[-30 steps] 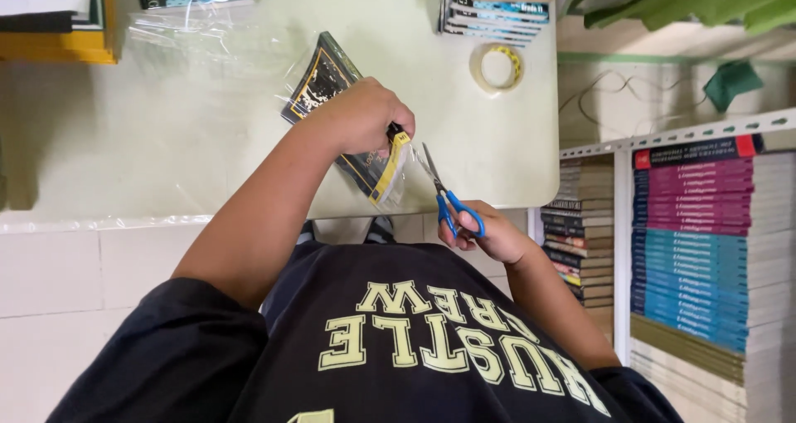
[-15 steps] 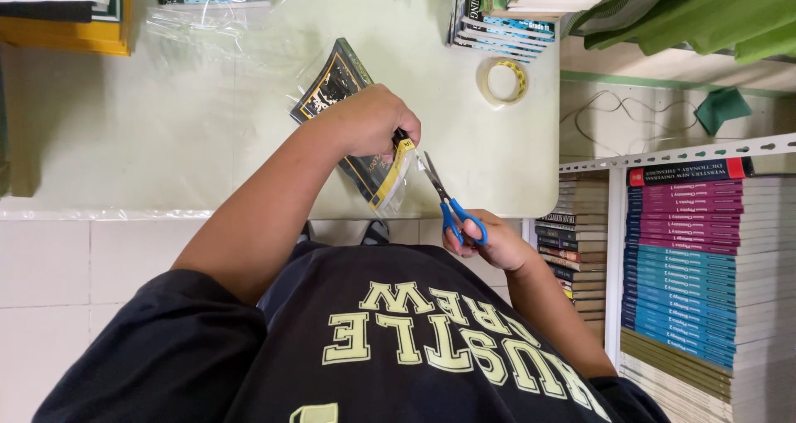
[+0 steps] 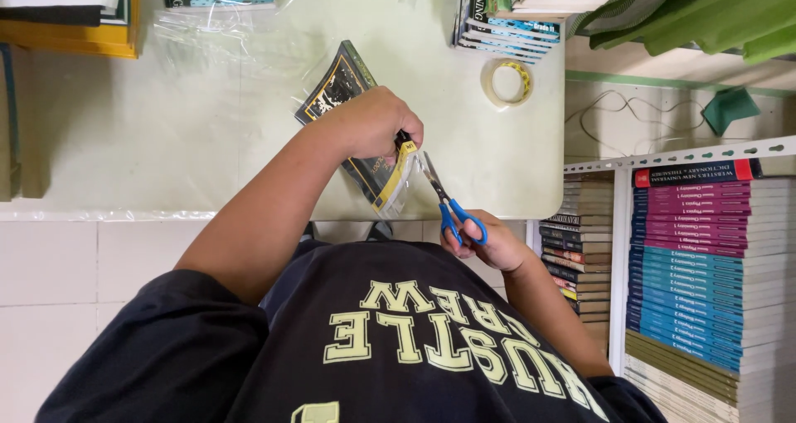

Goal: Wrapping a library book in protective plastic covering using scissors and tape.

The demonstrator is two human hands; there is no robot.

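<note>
My left hand (image 3: 369, 124) presses down on a dark book (image 3: 336, 87) wrapped in clear plastic, which lies at an angle on the pale table (image 3: 166, 141). A flap of the plastic cover (image 3: 396, 182) sticks out at the book's near corner. In my right hand (image 3: 491, 242) is a pair of blue-handled scissors (image 3: 448, 201), fingers through the loops. The blades point up and left, with their tips at the plastic flap just beside my left hand.
A roll of clear tape (image 3: 507, 81) lies on the table to the right. A stack of books (image 3: 510, 17) and a loose plastic sheet (image 3: 224, 41) sit at the far edge, a yellow book (image 3: 75, 37) far left. Shelves with stacked books (image 3: 705, 265) stand at the right.
Both hands stay almost where they were. The scissors' tips have crept slightly closer to the plastic flap. The camera has shifted a little.
</note>
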